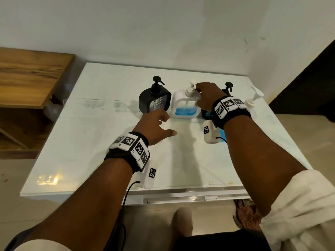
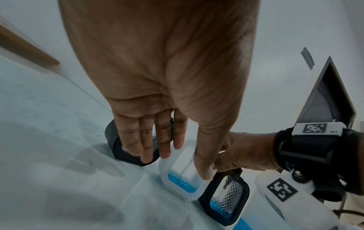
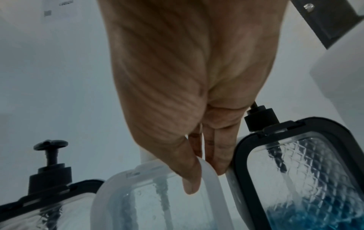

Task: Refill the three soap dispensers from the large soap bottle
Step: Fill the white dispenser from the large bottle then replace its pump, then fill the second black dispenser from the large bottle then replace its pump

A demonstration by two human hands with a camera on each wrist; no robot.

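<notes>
Three pump dispensers stand in a row at the back of the white table (image 1: pixel 90 151). The left black dispenser (image 1: pixel 155 100) looks without soap. The white middle dispenser (image 1: pixel 184 107) has a little blue soap at its bottom. The right black dispenser (image 3: pixel 295 171) also holds blue soap, and my right hand hides most of it in the head view. My right hand (image 3: pixel 202 175) pinches the white dispenser's top right corner, thumb in front, fingers behind. My left hand (image 1: pixel 159 122) reaches with straight fingers (image 2: pixel 145 155) to the gap between black and white dispensers; contact is unclear. The large soap bottle (image 1: pixel 252 102) stands far right.
A wooden shelf (image 1: pixel 30 75) stands left of the table. The white wall rises right behind the dispensers. A dark opening (image 1: pixel 317 78) is at the right. The table's front edge (image 1: pixel 181 192) runs below my forearms, with patterned cloth (image 1: pixel 244 212) on the floor.
</notes>
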